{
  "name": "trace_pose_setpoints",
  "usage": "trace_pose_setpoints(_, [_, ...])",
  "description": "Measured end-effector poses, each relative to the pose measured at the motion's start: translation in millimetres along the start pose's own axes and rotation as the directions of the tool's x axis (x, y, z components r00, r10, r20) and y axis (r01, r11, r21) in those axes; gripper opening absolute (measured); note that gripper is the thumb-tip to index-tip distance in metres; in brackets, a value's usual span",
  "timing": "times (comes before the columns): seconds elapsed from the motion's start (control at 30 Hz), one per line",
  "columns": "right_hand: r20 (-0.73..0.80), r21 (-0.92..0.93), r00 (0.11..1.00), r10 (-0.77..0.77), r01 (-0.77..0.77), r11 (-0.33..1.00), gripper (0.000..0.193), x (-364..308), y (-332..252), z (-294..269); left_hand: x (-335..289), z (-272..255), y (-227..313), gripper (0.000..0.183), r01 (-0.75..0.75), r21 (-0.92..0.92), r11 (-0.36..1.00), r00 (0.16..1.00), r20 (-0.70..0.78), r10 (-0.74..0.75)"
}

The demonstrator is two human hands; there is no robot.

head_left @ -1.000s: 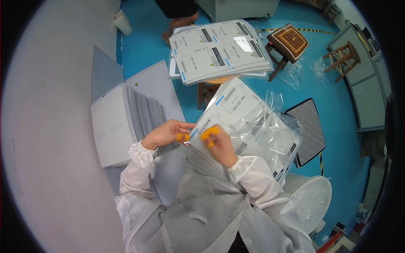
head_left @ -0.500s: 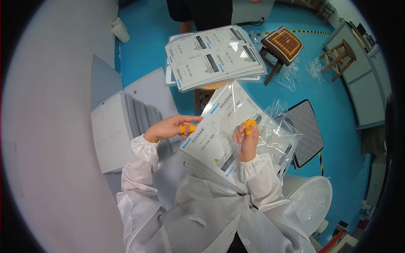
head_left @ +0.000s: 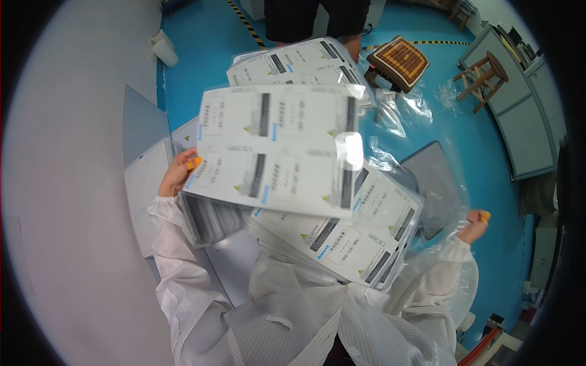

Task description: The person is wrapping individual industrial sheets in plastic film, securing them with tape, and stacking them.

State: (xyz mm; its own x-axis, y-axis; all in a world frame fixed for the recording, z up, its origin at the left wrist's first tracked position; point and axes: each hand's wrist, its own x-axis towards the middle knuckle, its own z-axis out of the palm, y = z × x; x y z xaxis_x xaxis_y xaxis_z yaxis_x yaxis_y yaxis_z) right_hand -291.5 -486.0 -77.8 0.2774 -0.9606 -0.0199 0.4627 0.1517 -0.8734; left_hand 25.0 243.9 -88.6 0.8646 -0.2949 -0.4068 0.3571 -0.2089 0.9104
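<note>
My left hand, an orange finger cot on it, grips the left edge of a white printed sheet raised above the lap. Far out to the right, my right hand is closed on clear plastic film, which stretches back toward the sheet's right side. Whether the film still touches the sheet I cannot tell. Below the sheet, a tilted stack of similar printed sheets rests on my lap, partly covered by the raised one.
Another stack of printed sheets lies beyond, near a standing person's legs. At left stands a row of upright panels. A stool with a woven cushion, a wooden stool and a round white bin are at right.
My left hand has lifted a printed sheet off the lap stack and moved left. My right hand has swung far right, drawing out the clear film.
</note>
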Motion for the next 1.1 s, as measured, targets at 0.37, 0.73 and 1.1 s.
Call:
trace_pose_setpoints(0.37, [-0.135, -0.010, 0.949, -0.285, 0.286, 0.958, 0.025, -35, -77, -37, 108, 65, 33, 0.038, -0.172, -0.308, 0.936, 0.973, -0.201, 0.112])
trace_pose_setpoints(0.73, [-0.048, -0.035, 0.950, -0.308, 0.307, 0.951, 0.025, -58, -96, -36, 173, 88, 32, 0.021, -0.250, 0.060, 0.966, 0.861, -0.443, 0.250])
trace_pose_setpoints(1.1, [0.347, -0.145, 0.907, -0.237, 0.301, 0.942, 0.022, -145, -66, 83, 82, 102, 34, 0.025, -0.320, 0.409, 0.855, 0.933, -0.021, 0.359])
